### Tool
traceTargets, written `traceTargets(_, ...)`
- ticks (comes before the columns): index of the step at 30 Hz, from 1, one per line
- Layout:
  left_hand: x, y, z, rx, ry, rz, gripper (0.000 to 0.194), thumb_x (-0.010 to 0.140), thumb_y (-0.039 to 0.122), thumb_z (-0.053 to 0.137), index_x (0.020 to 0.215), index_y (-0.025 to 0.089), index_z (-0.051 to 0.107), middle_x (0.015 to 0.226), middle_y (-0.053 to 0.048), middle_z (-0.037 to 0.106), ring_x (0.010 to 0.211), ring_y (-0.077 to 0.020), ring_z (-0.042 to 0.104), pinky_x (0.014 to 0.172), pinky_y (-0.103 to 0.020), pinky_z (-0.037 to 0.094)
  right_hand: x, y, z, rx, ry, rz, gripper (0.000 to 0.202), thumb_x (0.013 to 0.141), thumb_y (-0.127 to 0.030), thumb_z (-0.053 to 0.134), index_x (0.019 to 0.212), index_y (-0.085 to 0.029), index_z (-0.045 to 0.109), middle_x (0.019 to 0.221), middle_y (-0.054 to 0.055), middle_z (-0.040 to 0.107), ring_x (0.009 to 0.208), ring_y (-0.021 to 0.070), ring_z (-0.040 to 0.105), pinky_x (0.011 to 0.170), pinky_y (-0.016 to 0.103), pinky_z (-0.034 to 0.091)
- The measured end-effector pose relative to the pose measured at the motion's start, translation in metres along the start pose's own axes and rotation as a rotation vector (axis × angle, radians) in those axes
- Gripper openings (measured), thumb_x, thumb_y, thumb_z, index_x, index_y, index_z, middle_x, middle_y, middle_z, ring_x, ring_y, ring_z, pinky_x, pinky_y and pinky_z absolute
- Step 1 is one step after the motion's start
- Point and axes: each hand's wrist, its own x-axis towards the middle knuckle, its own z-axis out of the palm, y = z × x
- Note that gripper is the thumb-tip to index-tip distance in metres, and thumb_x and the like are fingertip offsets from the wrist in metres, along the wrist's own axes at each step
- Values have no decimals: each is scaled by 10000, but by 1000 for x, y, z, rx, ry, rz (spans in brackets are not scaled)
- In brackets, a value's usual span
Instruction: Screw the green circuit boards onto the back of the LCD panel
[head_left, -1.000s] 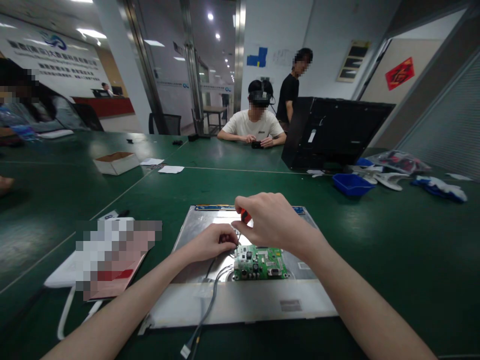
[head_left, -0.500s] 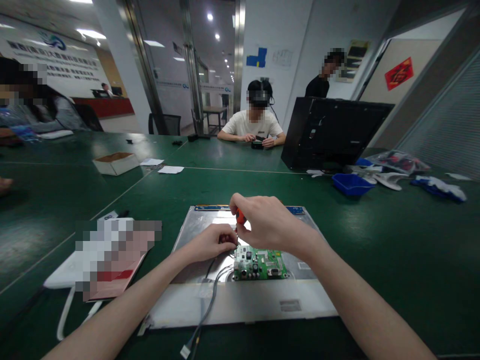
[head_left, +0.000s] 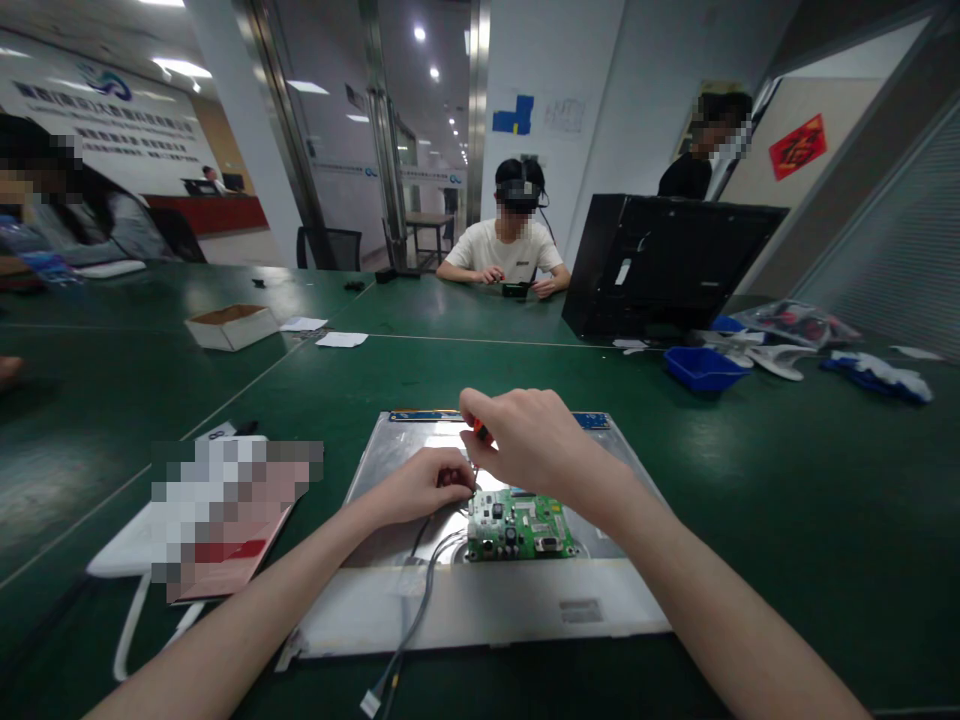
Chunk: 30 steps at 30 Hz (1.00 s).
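My right hand point(head_left: 529, 435) is wrapped round the red-and-black handle of a screwdriver point(head_left: 481, 430), held upright above the green circuit board point(head_left: 517, 525). Its thin shaft points down at the board's upper left corner. At that same corner my left hand point(head_left: 439, 480) is closed, fingertips pinched together beside the shaft; what they hold, if anything, is hidden. Under the board lies a silvery display panel point(head_left: 480, 605), flat on the table, with a narrow blue strip board point(head_left: 424, 416) along its far edge. A grey cable point(head_left: 427, 600) runs from beside the board over the panel's near edge.
To the left lie a white device point(head_left: 127, 540) and a pinkish booklet point(head_left: 255, 540), partly blurred. Farther off are an open carton point(head_left: 232, 328), a black monitor point(head_left: 675, 265) and a blue tray point(head_left: 703, 370). Across the green table point(head_left: 787, 520) sits a person in a headset point(head_left: 510, 245).
My right hand has turned slightly around the screwdriver, its fingers shifting on the handle. My left hand has stayed put. A person in black behind the monitor has moved right.
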Motion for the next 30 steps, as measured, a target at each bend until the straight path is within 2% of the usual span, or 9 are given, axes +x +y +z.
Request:
traceTargets(3,0,-2,0,2,9,24,62,787,154,613,834,159,653,749,4,633,690,-141,560,642,-241,426,-2,3,-3,95,-22,-27,184,799,-248,534,976,-197,540,772,10,664,599,118,509,503,273,192)
traceTargets(5,0,0,0,0,0,20,67,794,159,610,845,158,653,752,3,633,690,-141,563,643,-241,428,-3,6,-5,139,-30,-39,183,797,-271,561,968,-206,549,801,7,672,643,122,536,515,261,214)
traceTargets(7,0,3,-1,2,-19,5,76,809,167,599,855,158,659,757,-1,637,695,-141,571,643,-239,433,-3,9,-4,128,-23,-18,185,835,-375,568,940,-223,578,781,5,672,655,129,554,524,256,222)
traceTargets(11,-1,7,-3,25,-22,5,77,806,165,603,847,158,667,766,-5,638,704,-139,571,644,-233,432,0,9,1,-18,43,61,383,870,-587,483,846,-230,618,678,19,646,598,146,549,507,271,189)
traceTargets(14,-1,6,-3,15,-15,6,77,799,155,604,849,160,663,738,6,624,673,-130,550,621,-224,417,3,6,5,-74,67,72,280,894,-481,483,853,-235,608,672,17,652,578,149,548,495,281,165)
traceTargets(17,-1,2,-1,3,-12,2,75,803,162,603,854,163,658,754,6,626,685,-132,552,635,-228,420,3,2,5,-48,49,42,142,850,-332,520,933,-228,571,702,10,670,569,141,547,489,285,153)
traceTargets(22,0,0,0,-8,0,23,54,792,151,607,836,161,638,731,17,607,669,-127,539,626,-226,417,-3,2,0,19,11,-14,229,789,-266,550,1010,-213,523,755,11,686,583,140,552,483,273,170)
traceTargets(26,0,3,-1,-15,4,17,69,793,145,606,854,161,634,757,11,629,679,-131,559,628,-232,428,-6,1,-1,4,21,-16,250,830,-401,569,996,-221,519,722,10,683,564,154,563,475,268,162)
traceTargets(30,-1,6,-1,16,0,-35,65,805,157,602,850,167,648,746,12,642,660,-133,573,622,-238,436,-4,-5,-1,-72,60,37,357,904,-557,423,909,-224,551,665,37,664,564,175,582,484,282,146)
